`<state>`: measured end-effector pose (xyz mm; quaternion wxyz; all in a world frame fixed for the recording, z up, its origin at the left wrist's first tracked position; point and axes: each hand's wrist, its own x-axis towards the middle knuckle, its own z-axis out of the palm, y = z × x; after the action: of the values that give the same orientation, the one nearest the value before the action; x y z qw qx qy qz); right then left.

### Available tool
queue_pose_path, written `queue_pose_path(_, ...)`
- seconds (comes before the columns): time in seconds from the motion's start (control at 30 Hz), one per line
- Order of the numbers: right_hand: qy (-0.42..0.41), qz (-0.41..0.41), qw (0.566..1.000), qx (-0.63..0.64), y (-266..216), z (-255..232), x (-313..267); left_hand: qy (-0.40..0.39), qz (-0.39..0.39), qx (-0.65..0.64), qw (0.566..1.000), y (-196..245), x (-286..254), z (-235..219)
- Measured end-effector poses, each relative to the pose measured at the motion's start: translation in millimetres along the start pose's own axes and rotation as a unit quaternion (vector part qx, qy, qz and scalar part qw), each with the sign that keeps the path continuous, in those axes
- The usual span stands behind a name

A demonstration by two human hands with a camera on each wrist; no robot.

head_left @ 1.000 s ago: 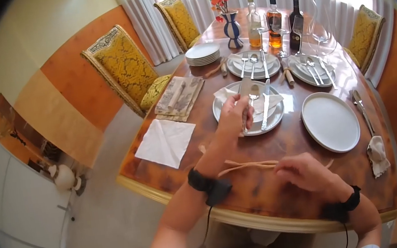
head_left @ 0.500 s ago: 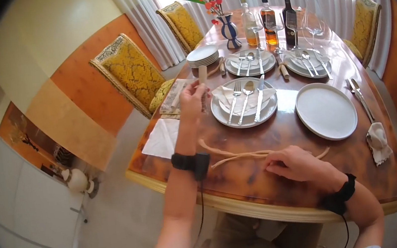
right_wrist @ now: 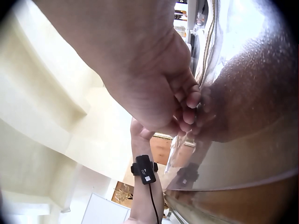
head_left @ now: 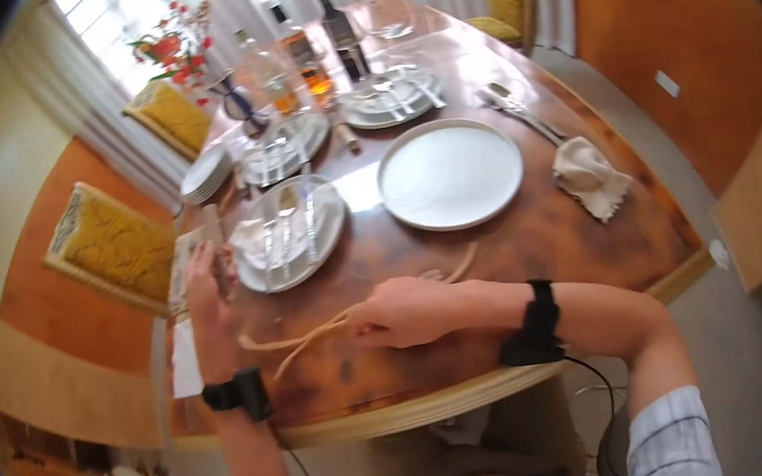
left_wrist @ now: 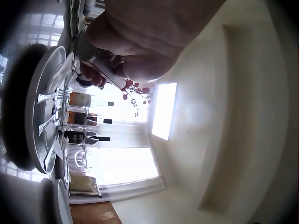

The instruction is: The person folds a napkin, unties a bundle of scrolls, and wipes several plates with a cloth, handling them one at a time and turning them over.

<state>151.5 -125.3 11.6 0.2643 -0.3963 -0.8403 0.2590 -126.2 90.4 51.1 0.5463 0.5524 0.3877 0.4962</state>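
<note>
In the head view, my left hand [head_left: 207,290] is raised at the table's left side, gripping a flat pale brown strip-like thing [head_left: 213,223]. The left wrist view shows the fingers curled around it, its kind unclear. Just right of that hand is a plate [head_left: 335,234] bearing a napkin [head_left: 251,241], a fork, a spoon and a knife. My right hand [head_left: 410,311] rests by the table's front edge, over a tan cord [head_left: 312,332]. In the right wrist view, this hand's loosely bent fingers [right_wrist: 189,114] touch the glossy surface; nothing is seen in them.
An empty plate [head_left: 450,176] stands at the centre right, with cutlery [head_left: 523,113] and a bunched napkin [head_left: 589,174] beyond it. Two laid plates, stacked plates [head_left: 206,174], several bottles [head_left: 303,51], glasses and a flower vase [head_left: 241,107] stand farther back. A white napkin [head_left: 184,360] lies left.
The left hand has moved from over the laid plate to the left, carrying the strip-like thing. The head view has swung right and tilted. The right hand has stayed by the cord.
</note>
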Motion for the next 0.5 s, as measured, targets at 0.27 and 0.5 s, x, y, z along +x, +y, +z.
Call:
queue_pose_path(0.27,0.004,-0.019,0.999,0.037,-10.8,-6.6,-0.3,-0.080,0.060,0.131,0.986,11.4,-16.7,42.9)
queue_pose_path(0.5,-0.015,0.035,0.997,0.060,-6.2,-0.4,9.2,0.041,0.098,0.298,0.949,4.1,88.8,-84.5)
